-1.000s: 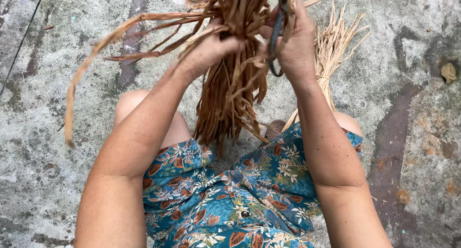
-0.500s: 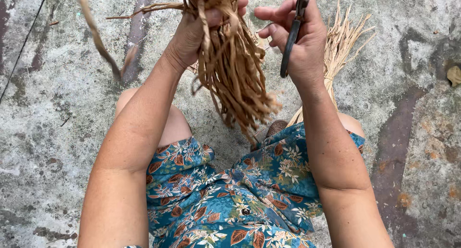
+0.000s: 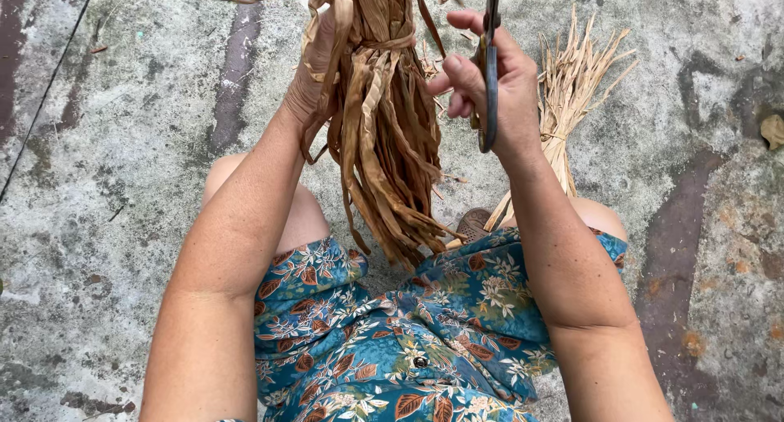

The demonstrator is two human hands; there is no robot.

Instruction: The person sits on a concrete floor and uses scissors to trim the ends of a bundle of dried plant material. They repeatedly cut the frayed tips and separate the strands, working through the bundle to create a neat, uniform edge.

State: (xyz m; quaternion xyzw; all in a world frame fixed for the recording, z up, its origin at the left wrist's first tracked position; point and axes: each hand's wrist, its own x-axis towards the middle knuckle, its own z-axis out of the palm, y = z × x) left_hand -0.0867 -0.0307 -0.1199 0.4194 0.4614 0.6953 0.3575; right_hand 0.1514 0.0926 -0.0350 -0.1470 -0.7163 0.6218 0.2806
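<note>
**Dried leaf bundle in one hand, scissors in the other**

The left hand (image 3: 314, 67) is gripping a bundle (image 3: 384, 136) of brown dried leaf strips near its tied top, fingers wrapped around it — so that hand is clamped shut on the bundle. The strips are hanging down loose over the lap, with the tips reaching the blue floral cloth (image 3: 408, 340) at the knees. A thin strip is binding the bundle just beside the left hand.

The right hand (image 3: 494, 87) is sitting just beside the bundle, closed around dark scissors (image 3: 490, 71), which are pointing up and running out of the top of the frame. Can't tell whether the blades are open or not. The two hands are apart, with the bundle between them.

Behind the right wrist, a paler straw bundle (image 3: 572, 95) is lying on the concrete floor (image 3: 122, 161) — tied near the middle, ends fanning out. A dry leaf (image 3: 772, 131) is lying by the right edge.
</note>
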